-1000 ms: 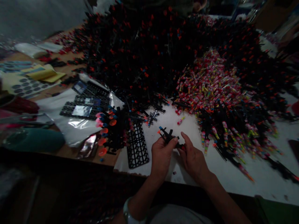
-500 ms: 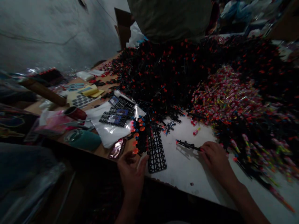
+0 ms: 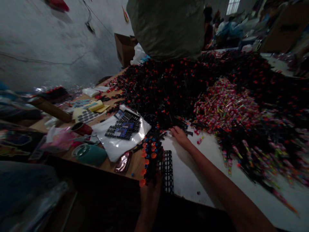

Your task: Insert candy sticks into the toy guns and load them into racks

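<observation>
Right of the black grid [image 3: 170, 170], white desk [image 3: 187, 182] stretches to its front edge; left hand [image 3: 150, 191] left of the grid, right hand [image 3: 180, 135] beyond; whether fingers grip, I cannot tell.

Reference: slotted tray [image 3: 168, 172], on the tabletop [image 3: 187, 185], at its near edge. Just left of tray: toy-gun cluster [image 3: 154, 158]; left-hand fingers [image 3: 158, 182] at cluster's near end. Farther left of tray: packet [image 3: 123, 162], then jar [image 3: 93, 156], both close to near edge. Behind tray and left: plastic bag [image 3: 109, 149], stacked trays [image 3: 117, 133] lying on it. Sticker sheet [image 3: 84, 116] beyond bag, same side of tray. Directly behind tray: right-hand fingers [image 3: 174, 130], at near fringe of toy-gun heap [image 3: 166, 90]. Heap runs far back from tray and off right. Carton [image 3: 124, 50] behind tray, past heap's left end. Behind tray and right: tube mound [image 3: 224, 106], against heap. Loose tubes [image 3: 247, 149] spill nearer, well right of tray.
</observation>
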Tool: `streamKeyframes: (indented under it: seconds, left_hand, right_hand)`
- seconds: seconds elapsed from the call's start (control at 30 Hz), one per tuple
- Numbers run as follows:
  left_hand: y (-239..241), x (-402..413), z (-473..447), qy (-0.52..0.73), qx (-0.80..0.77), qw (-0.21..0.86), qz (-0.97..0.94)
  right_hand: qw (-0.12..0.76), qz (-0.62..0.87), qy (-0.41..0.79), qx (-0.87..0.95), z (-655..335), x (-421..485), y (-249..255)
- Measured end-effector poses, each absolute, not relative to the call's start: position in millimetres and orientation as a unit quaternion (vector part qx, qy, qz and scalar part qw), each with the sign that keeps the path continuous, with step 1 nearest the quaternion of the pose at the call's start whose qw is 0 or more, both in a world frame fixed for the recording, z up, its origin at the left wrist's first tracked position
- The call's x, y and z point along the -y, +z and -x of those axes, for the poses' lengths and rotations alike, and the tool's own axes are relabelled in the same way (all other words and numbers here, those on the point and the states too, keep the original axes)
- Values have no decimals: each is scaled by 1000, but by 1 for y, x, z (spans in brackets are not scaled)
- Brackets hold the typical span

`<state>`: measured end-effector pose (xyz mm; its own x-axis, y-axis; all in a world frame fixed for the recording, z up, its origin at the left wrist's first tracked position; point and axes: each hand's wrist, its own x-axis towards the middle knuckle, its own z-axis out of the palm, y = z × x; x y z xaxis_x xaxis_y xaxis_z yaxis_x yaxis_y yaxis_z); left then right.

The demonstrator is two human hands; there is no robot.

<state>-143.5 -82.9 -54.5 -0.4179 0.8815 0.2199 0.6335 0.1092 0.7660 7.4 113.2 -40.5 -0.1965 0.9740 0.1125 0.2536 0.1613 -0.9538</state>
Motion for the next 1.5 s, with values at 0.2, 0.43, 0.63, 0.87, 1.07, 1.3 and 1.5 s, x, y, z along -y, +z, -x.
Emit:
streamKeyframes:
  seconds: [0.2, 0.43, 0.63, 0.87, 1.07, 1.3, 1.5]
  left_hand:
    - [-46, 57, 97, 448, -715, 237, -481]
    - [-39, 32, 40, 437, -636, 310, -556]
    - [-36, 23, 29, 415, -621, 315, -586]
    - [-40, 17, 31, 410, -588, 319, -620]
    - [-43, 15, 28, 400, -591, 324, -621]
    - [-47, 11, 24, 423, -612, 325, -584]
    - [-50, 6, 22, 433, -603, 290, -604]
  right_hand:
    - [419, 507, 412, 631, -86, -61, -28]
    - [422, 561, 500, 507, -141, -9, -36]
    - [426, 514, 581, 465, -128, 4, -40]
    - [384, 566, 490, 540, -118, 11, -40]
    - [303, 594, 307, 679, -111, 18, -35]
    - [214, 626, 175, 729, -80, 25, -42]
    - [280, 596, 260, 706, -99, 17, -32]
